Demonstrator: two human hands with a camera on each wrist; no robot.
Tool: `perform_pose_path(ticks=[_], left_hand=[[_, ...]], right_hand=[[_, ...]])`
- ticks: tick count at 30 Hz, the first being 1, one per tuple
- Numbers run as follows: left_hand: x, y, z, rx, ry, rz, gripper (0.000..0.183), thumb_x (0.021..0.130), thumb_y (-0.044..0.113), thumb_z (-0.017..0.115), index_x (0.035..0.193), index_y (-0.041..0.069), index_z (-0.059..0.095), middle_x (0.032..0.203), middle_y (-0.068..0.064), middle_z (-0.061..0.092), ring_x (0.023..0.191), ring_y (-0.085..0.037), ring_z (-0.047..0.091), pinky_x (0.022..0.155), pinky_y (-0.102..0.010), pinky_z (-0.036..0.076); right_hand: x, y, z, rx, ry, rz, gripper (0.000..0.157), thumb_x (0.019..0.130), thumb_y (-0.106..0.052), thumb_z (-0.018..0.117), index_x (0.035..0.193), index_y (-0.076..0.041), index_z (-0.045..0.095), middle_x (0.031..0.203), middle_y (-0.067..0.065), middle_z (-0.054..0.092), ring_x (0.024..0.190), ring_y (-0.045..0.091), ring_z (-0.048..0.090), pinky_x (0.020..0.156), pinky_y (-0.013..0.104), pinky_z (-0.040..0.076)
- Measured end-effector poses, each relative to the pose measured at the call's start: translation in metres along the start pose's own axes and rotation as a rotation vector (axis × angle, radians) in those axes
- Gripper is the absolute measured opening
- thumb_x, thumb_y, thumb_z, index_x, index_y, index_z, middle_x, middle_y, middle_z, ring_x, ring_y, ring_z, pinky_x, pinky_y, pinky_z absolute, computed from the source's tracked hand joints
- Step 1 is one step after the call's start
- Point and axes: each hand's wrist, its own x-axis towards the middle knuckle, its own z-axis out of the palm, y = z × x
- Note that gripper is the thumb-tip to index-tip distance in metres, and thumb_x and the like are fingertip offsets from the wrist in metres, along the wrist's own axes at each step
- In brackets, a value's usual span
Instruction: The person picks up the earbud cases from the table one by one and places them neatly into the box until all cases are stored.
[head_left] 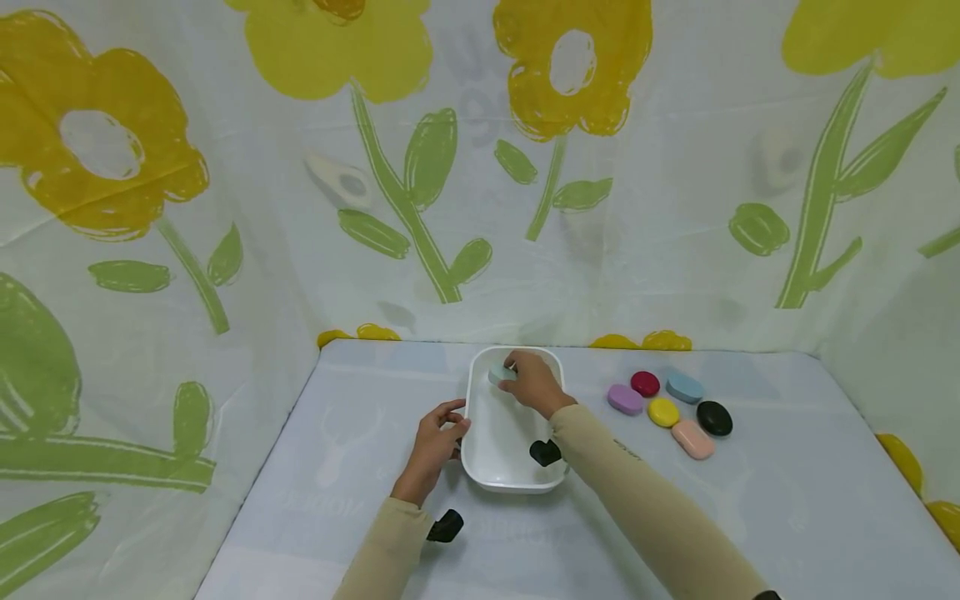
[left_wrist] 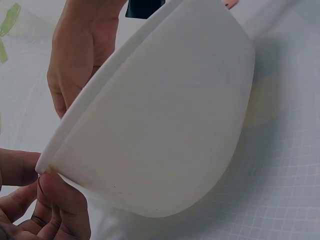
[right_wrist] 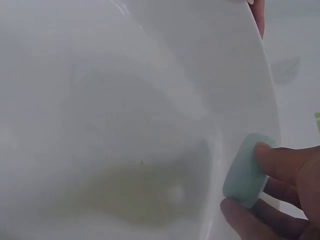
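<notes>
Evidently, mint-green soap-like block (head_left: 497, 375): within the outline of the white rectangular dish (head_left: 513, 486), near the far-left corner; held at a slant beside the wall, apparently to suit a light pinch. Contact with the dish's floor: cannot tell.
Right grip (head_left: 534, 382): grasping the block between thumb and fingertips, with the palm clear of it; probably enough for something so small and smooth-looking.
Left grip (head_left: 435, 437): pinching the dish's rim on the left side, likely to steady the dish against a nudge from the opposite side.
Dish: on the surface (head_left: 360, 467), long sides pointing away from the body; placed between the two forearms, presumably for access from both sides.
Right-hand cluster: purple block (head_left: 626, 399), red oval (head_left: 645, 383), blue block (head_left: 685, 387), yellow round piece (head_left: 663, 412), black oval (head_left: 714, 418) and pink block (head_left: 693, 439); lying loosely together on the surface, apart from the dish, perhaps for easy reach by the right arm.
Black wrist mounts (head_left: 446, 526): one at each wrist, behind the palm, presumably to leave the fingers free.
Flower-printed cloth (head_left: 660, 250): hung around the surface, seemingly as a screen.
</notes>
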Motion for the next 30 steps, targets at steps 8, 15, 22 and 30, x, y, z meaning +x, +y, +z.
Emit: perform_pose_path(ticks=[8,15,22,30], left_hand=[[-0.002,-0.001,0.002,-0.006,-0.005,0.011,0.038,0.092,0.01,0.057,0.129,0.009,0.052,0.101,-0.013,0.051,0.06,-0.023,0.054,0.049,-0.031,0.049],[-0.001,0.0,0.001,0.002,0.002,0.013,0.038,0.092,0.011,0.057,0.13,0.01,0.052,0.101,-0.013,0.051,0.061,-0.025,0.054,0.049,-0.032,0.049],[0.003,-0.002,0.0,-0.004,-0.002,0.009,0.038,0.092,0.013,0.058,0.13,0.012,0.052,0.102,-0.013,0.05,0.058,-0.021,0.052,0.05,-0.032,0.049],[0.002,-0.002,0.002,0.003,0.008,-0.018,0.038,0.092,0.012,0.058,0.13,0.011,0.052,0.102,-0.012,0.051,0.062,-0.024,0.054,0.053,-0.033,0.05]], right_hand=[[-0.006,0.001,-0.004,0.011,0.031,-0.052,0.03,0.084,-0.008,0.069,0.112,0.0,0.061,0.102,0.016,0.062,0.09,0.025,0.058,0.073,0.035,0.05],[-0.018,0.007,-0.029,0.081,0.073,-0.062,0.031,0.086,-0.008,0.066,0.115,-0.001,0.06,0.107,0.015,0.06,0.096,0.025,0.056,0.082,0.037,0.048],[-0.036,0.034,-0.057,0.112,0.133,-0.065,0.031,0.086,-0.007,0.066,0.116,-0.004,0.058,0.111,0.014,0.059,0.097,0.025,0.057,0.084,0.038,0.05],[-0.065,0.083,-0.077,0.052,0.16,0.053,0.036,0.086,-0.008,0.066,0.121,-0.004,0.055,0.115,0.014,0.056,0.1,0.028,0.055,0.085,0.042,0.049]])
